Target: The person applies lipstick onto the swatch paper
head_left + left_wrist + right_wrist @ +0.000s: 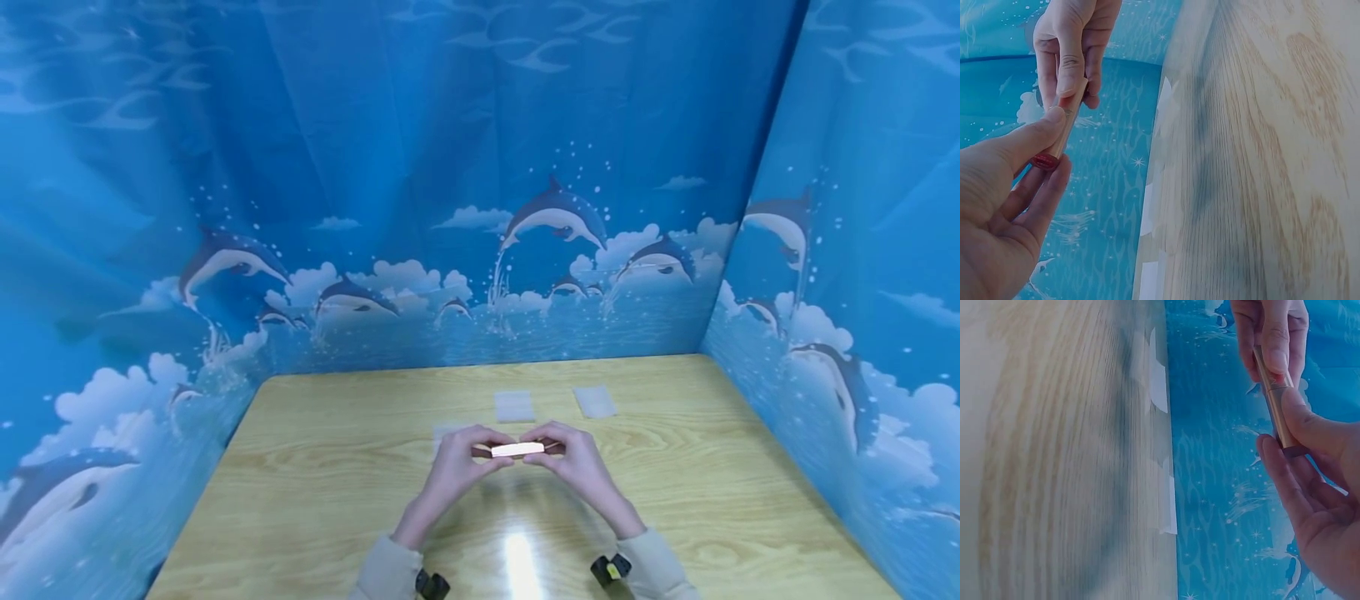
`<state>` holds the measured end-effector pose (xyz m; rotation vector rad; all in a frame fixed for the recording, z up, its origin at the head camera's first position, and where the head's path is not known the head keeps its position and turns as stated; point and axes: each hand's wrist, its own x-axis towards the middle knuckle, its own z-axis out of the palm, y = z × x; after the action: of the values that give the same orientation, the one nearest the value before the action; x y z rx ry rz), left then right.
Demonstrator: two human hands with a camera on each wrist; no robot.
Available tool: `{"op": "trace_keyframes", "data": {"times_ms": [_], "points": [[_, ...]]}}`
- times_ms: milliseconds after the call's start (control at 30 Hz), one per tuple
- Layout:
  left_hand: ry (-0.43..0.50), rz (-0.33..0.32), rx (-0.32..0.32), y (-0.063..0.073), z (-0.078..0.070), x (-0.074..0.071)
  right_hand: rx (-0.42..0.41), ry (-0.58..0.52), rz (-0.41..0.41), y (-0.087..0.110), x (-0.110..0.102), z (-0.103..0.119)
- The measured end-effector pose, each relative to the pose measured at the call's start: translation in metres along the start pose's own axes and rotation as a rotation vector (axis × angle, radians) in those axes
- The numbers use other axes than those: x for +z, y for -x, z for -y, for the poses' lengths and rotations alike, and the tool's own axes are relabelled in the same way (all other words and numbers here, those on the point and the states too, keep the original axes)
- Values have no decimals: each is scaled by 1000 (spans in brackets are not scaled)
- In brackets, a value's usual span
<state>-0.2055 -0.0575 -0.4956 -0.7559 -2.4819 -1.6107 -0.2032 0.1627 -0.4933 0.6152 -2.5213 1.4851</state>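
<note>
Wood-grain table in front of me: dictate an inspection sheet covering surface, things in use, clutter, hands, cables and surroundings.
Surface: wood-grain table, with a bright reflection between the forearms.
Things in use: one slim metallic-looking tube, held up off the table; a red end shows in the left wrist view.
Clutter: two thin pale squares beyond the hands; a third pale piece partly hidden by the left hand.
Hands: left hand and right hand each pinch one end of the tube.
Cables: nothing seen.
Surroundings: blue dolphin-print curtain behind and at both sides.
</note>
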Motion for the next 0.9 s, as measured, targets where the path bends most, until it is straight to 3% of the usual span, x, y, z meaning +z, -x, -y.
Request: {"op": "trace_keyframes", "data": {"times_ms": [267,533,900], "points": [[0,4,-10,1,-1,1,-22,3,-10,4,-6,-3],[5,-112,-128,5,3,-18,133,57,-205,9,-40,-13],[7,-119,-124,7,3,-18,102,13,-211,16,-49,-20]]}}
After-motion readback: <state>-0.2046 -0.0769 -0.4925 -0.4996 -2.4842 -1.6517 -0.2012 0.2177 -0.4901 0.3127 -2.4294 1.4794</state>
